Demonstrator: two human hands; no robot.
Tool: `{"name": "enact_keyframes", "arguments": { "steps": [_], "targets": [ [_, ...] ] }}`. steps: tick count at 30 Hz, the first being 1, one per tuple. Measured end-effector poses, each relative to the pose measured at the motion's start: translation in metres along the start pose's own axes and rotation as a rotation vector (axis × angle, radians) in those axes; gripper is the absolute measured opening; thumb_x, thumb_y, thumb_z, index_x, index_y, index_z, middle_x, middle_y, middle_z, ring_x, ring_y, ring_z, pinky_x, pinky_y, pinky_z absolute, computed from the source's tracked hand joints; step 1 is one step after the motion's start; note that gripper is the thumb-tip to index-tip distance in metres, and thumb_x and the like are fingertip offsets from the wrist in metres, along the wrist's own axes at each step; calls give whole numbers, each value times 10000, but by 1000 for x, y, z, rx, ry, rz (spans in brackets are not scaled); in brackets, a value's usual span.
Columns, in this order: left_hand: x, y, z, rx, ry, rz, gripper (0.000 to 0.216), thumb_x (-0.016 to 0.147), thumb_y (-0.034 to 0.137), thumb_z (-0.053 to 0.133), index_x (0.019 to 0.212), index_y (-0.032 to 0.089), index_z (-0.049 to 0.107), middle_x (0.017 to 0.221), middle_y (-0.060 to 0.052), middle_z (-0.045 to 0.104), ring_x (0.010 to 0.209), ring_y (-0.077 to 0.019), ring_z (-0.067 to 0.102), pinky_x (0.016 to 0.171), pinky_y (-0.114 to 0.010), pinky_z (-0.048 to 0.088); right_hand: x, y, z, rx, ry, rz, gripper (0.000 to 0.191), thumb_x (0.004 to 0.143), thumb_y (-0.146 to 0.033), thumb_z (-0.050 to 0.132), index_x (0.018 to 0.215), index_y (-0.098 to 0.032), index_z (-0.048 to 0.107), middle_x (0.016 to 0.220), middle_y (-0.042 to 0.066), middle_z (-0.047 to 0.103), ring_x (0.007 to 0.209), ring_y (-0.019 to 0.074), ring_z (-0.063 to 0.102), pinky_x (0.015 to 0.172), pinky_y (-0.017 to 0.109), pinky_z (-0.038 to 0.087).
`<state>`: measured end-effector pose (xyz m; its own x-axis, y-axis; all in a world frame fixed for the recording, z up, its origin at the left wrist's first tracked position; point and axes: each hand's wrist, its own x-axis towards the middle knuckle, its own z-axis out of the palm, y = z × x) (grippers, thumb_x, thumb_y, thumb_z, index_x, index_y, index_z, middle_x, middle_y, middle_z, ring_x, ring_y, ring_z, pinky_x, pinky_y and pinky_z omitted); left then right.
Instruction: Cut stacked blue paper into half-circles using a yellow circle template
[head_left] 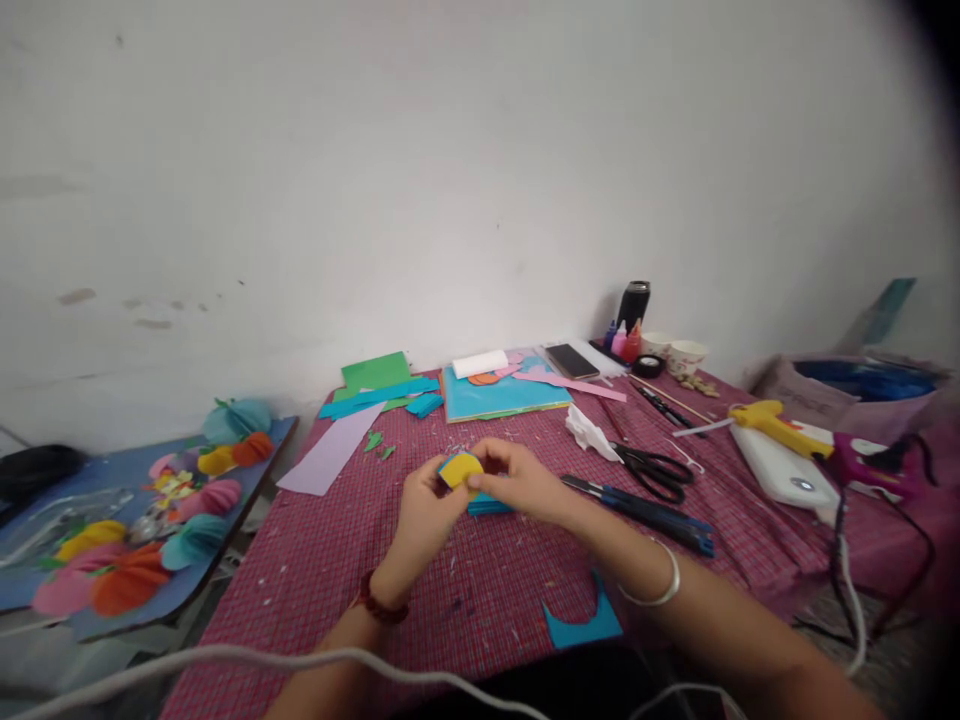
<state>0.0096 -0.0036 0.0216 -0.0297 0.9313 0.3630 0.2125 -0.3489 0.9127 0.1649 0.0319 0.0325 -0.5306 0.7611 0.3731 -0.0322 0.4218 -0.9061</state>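
My left hand (421, 510) and my right hand (525, 482) meet over the middle of the red checked tablecloth (480, 590). Together they pinch a small round yellow paper piece (460, 468) with a blue edge showing behind it. A folded blue paper piece (489, 505) lies on the cloth just under my right hand. Both hands have their fingers closed on the yellow piece. A beaded band is on my left wrist and a silver bangle on my right.
Black scissors (658, 470), blue strips (645, 508), a yellow glue gun (780, 425), white crumpled paper (591, 432), coloured sheets (501, 395), a phone (571, 361), small bottles and cups lie on the table. A blue scrap (583, 625) is near the front edge. Paper fans (150, 540) cover a board at left.
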Motion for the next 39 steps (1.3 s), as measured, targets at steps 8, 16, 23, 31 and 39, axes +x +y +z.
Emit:
{"name": "enact_keyframes", "arguments": {
  "steps": [8, 16, 23, 31, 39],
  "targets": [
    [-1, -31, 0, -617, -109, -337, 262, 694, 257, 711, 924, 139, 666, 878, -55, 674, 759, -146, 597, 737, -264, 460, 4, 44, 17, 681, 44, 329, 320, 621, -354, 790, 754, -124, 613, 675, -14, 626, 583, 80, 550, 590, 211, 425],
    [-2, -45, 8, -811, -86, -427, 211, 724, 275, 721, 873, 138, 666, 838, -44, 678, 699, -121, 601, 676, -238, 464, -2, 58, 15, 892, 8, 356, 345, 610, -306, 814, 864, -119, 674, 758, 20, 683, 657, 98, 613, 661, 226, 473],
    [-4, -45, 9, -851, -73, -433, 189, 717, 277, 732, 832, 144, 665, 802, -22, 674, 682, -107, 599, 671, -228, 467, -1, 60, 17, 880, -13, 334, 339, 606, -319, 815, 844, -121, 676, 699, 0, 649, 565, 62, 549, 534, 175, 395],
    [-5, -42, 8, -867, -64, -436, 239, 664, 273, 768, 844, 153, 668, 829, -31, 688, 702, -120, 611, 686, -239, 474, -1, 60, 18, 838, -27, 317, 341, 609, -348, 804, 811, -133, 634, 630, -28, 582, 457, 27, 402, 418, 165, 223],
    [-5, -33, 9, -375, 22, -283, 130, 704, 157, 633, 830, 153, 600, 730, 16, 617, 603, -91, 540, 578, -203, 437, 1, 62, 18, 286, 87, 70, 386, 747, -225, 666, 1117, -201, 562, 677, -46, 553, 542, 77, 469, 507, 194, 372]
  ]
}}
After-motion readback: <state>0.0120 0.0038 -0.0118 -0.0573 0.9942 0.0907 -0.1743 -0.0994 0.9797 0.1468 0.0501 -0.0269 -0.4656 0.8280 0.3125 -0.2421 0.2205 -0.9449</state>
